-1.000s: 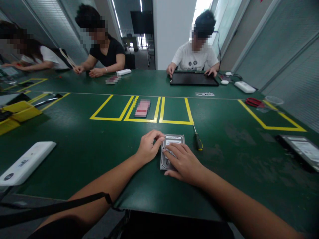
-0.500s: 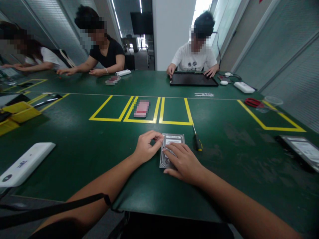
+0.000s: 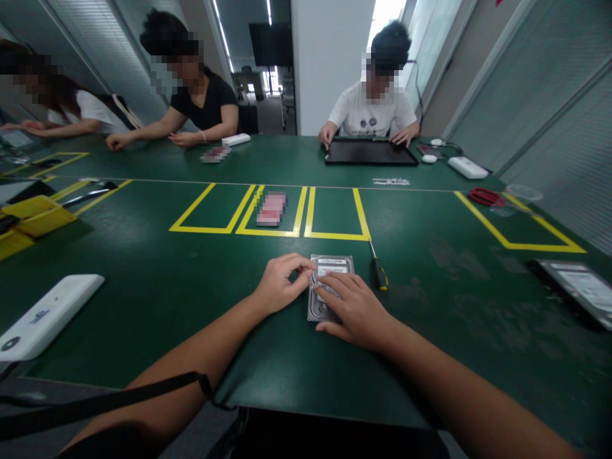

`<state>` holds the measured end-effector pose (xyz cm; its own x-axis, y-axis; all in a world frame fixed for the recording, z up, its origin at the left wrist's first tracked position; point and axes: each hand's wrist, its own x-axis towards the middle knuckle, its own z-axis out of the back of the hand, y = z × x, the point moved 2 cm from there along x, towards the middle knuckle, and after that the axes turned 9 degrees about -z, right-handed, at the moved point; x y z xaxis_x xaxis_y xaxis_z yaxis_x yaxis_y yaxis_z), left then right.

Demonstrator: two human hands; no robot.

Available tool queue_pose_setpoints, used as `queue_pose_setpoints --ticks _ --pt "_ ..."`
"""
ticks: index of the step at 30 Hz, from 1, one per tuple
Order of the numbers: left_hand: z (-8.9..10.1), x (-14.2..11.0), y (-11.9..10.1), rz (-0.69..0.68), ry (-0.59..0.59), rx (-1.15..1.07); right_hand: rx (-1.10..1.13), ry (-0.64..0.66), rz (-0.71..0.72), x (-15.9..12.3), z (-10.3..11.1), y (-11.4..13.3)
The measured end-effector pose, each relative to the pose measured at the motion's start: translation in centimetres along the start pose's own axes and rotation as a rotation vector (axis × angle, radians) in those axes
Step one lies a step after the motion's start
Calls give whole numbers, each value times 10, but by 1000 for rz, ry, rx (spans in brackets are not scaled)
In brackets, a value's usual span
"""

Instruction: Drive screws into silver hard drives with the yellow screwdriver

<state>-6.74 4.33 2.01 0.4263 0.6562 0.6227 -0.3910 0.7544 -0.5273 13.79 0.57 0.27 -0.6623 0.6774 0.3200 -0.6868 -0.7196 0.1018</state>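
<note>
A silver hard drive (image 3: 315,312) with white labels lies flat on the green table in front of me. My right hand (image 3: 356,312) rests over its right and lower part, fingers spread, and covers much of the label. At the drive's upper left edge is my left hand (image 3: 284,280), its thumb and index finger brought together in a pinch. Whether a small thing sits between those fingertips I cannot make out. Just right of the drive lies a screwdriver (image 3: 379,271) with a black and yellow handle, its tip pointing away from me.
Yellow tape frames (image 3: 337,236) mark the table ahead, one with a pink phone-like thing (image 3: 271,209). A white device (image 3: 50,315) lies left, near yellow bins (image 3: 45,215). Another drive-like unit (image 3: 576,290) is at right. Across, a person handles a black panel (image 3: 370,153); two more people sit left.
Both my hands keep nearly the same pose at the hard drive. Across the table, the hand of the person in black has shifted slightly left.
</note>
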Motion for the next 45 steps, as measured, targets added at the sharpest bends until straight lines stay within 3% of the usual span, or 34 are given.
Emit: queue_pose_setpoints --ticks 7,15,22,34,45 --pt "3 2 1 67 39 -46 23 15 -12 0 1 -2" --pt "4 3 4 -72 231 -10 27 -19 -3 -1 -2 -4" --pt "3 1 8 -102 373 78 71 -113 -16 -1 -4 -8" --pt "-1 -1 16 -122 427 184 66 -112 -31 -2 -3 -6" --pt "-1 0 18 123 350 52 91 -92 -41 -2 -2 -6"
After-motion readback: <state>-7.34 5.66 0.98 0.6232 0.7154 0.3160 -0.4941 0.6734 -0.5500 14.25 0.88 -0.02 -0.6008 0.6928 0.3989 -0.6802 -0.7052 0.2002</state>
